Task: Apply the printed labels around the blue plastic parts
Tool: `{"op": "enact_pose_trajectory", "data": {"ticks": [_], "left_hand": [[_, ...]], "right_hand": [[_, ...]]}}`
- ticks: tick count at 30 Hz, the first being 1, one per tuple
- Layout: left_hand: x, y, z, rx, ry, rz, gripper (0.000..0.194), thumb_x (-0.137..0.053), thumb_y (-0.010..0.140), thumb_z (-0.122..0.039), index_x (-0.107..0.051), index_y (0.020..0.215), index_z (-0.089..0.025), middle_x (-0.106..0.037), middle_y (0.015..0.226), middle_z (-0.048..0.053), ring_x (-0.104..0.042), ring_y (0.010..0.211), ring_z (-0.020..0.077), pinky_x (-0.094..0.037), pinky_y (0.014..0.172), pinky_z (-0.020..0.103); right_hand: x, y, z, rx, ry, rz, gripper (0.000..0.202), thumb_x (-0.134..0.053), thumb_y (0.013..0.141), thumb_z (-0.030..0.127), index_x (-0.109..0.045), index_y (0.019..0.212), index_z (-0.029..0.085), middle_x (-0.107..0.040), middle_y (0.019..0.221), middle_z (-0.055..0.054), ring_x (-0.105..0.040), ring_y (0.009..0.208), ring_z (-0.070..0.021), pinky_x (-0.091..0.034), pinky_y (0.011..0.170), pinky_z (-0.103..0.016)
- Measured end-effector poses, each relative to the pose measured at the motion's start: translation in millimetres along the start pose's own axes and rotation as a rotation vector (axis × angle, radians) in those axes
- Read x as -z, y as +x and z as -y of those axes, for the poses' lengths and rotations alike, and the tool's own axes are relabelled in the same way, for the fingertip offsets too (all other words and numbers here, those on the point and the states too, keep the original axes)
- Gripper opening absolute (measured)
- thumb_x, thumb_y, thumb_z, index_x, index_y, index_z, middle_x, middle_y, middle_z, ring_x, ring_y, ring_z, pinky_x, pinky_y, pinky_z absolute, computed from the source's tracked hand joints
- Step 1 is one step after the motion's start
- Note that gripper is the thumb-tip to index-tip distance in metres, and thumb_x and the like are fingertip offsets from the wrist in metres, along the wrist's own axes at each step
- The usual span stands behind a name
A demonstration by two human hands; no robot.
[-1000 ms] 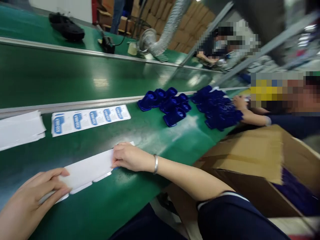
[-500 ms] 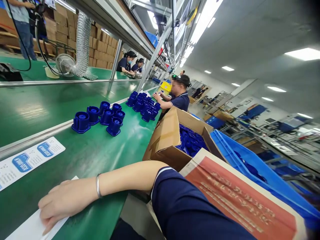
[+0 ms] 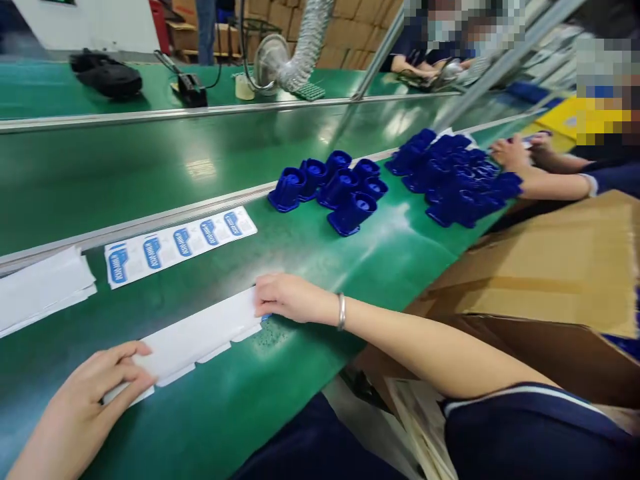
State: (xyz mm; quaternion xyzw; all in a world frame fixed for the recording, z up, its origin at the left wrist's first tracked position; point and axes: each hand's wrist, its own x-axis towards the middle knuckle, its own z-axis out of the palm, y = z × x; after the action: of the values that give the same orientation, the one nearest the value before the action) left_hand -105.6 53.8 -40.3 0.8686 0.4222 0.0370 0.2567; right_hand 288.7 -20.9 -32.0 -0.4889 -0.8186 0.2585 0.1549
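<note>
A long white card strip [image 3: 200, 337] lies face down on the green table [image 3: 310, 280] in front of me. My left hand [image 3: 95, 390] pinches its near left end between thumb and fingers. My right hand [image 3: 290, 299], with a silver bangle at the wrist, presses on the strip's right end. Beyond it lies a printed strip with blue labels [image 3: 177, 243], and a white stack of strips [image 3: 43, 290] sits at the far left.
Several blue plastic parts [image 3: 333, 187] stand beyond my right hand, with a bigger heap [image 3: 453, 177] near a co-worker's hand [image 3: 510, 153]. An open cardboard box [image 3: 545, 273] sits at my right. A green conveyor belt [image 3: 150, 167] runs behind the table, with a fan [image 3: 267, 60] beyond.
The view swung up to the right across the hall, then back down to the table. Both hands still rest on the white strip, much as a second ago.
</note>
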Motion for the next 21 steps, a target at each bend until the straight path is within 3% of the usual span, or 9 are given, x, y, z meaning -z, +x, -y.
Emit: {"op": "enact_pose_trajectory", "data": {"ticks": [4,9,14,21], "left_hand": [[2.0,3.3,-13.9,0.032,-0.019,0.045,0.040,-0.052,0.088,-0.066,-0.074,0.079,-0.034,-0.065,0.128,-0.001,-0.064,0.110,0.0264,-0.053,0.089,0.035],[3.5,3.3,-15.2,0.034,-0.027,0.051,0.038,-0.053,0.088,-0.064,-0.074,0.079,-0.034,-0.064,0.128,-0.001,-0.064,0.110,0.0253,-0.052,0.086,0.033],[3.8,2.7,-15.9,0.033,-0.042,0.049,0.038,-0.053,0.089,-0.063,-0.074,0.077,-0.033,-0.065,0.126,-0.001,-0.063,0.107,0.0250,-0.051,0.086,0.033],[4.4,1.8,-19.9,0.034,-0.070,0.055,0.038,-0.053,0.091,-0.062,-0.073,0.079,-0.032,-0.064,0.128,0.001,-0.061,0.109,0.0257,-0.049,0.087,0.035]], "right_hand": [[7.1,-10.5,-2.0,0.023,0.066,0.021,0.014,-0.075,0.094,0.015,-0.067,0.082,0.013,-0.058,0.083,-0.003,-0.056,0.082,-0.0187,-0.044,0.080,-0.028],[15.6,-24.1,-2.1,0.028,0.098,0.048,0.014,-0.080,0.089,0.013,-0.069,0.081,0.015,-0.057,0.086,-0.002,-0.055,0.083,-0.0185,-0.042,0.083,-0.029],[7.3,-22.9,-4.8,-0.024,0.093,-0.037,0.017,-0.076,0.092,0.011,-0.067,0.078,0.015,-0.060,0.087,-0.003,-0.056,0.085,-0.0191,-0.043,0.084,-0.030],[3.2,-17.2,-6.3,-0.095,0.060,-0.151,0.017,-0.066,0.099,0.014,-0.065,0.083,0.015,-0.059,0.088,-0.004,-0.056,0.077,-0.0181,-0.043,0.070,-0.028]]}}
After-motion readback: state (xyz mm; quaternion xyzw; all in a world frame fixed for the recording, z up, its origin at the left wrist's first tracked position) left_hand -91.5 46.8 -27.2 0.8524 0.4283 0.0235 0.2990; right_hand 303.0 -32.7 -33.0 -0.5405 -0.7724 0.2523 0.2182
